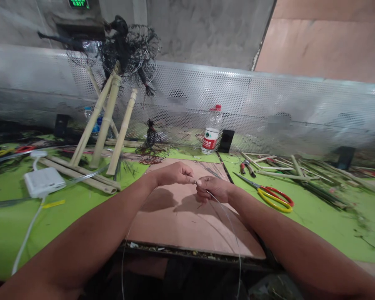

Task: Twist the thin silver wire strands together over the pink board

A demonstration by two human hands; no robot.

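Both my hands meet over a brown board (181,225) at the middle of the bench. My left hand (175,174) is closed, its fingertips pinching a thin metal wire (234,233). My right hand (213,188) is closed on the same wire just to the right, thumb against fingers. The wire runs from the pinch in a long curve down past the board's front edge toward me. A second thin strand hangs below the board on the left.
Yellow-and-red scissors (270,195) lie on the green mat (325,212) to the right, pliers (246,166) behind them. A water bottle (211,130) stands by the perforated metal screen (268,112). Bamboo poles (108,121) lean at left, near a white adapter (43,181) with cable.
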